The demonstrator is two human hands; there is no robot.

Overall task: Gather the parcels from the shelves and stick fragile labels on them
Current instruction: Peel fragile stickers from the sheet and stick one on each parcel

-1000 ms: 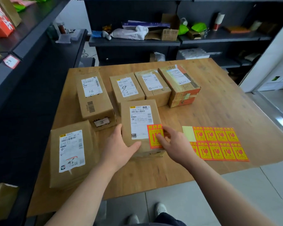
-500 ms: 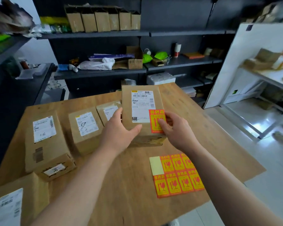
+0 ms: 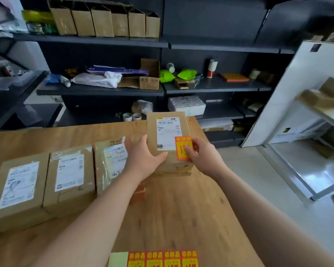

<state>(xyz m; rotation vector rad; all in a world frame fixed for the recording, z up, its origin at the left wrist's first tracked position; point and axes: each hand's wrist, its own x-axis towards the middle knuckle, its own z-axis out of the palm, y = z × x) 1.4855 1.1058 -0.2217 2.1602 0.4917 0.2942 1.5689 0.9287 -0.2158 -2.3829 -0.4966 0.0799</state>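
Head view: our parcel [image 3: 168,132], mid-frame.
Left hand [image 3: 143,157]: grasps its left edge.
Right hand [image 3: 204,158]: grasps its stickered corner.

Behind the wooden table [image 3: 181,209] lie a white plastic bag [image 3: 98,79], an open cardboard box [image 3: 149,78], a green bundle [image 3: 167,76], a red-white cup [image 3: 212,68] and an orange book [image 3: 233,77].
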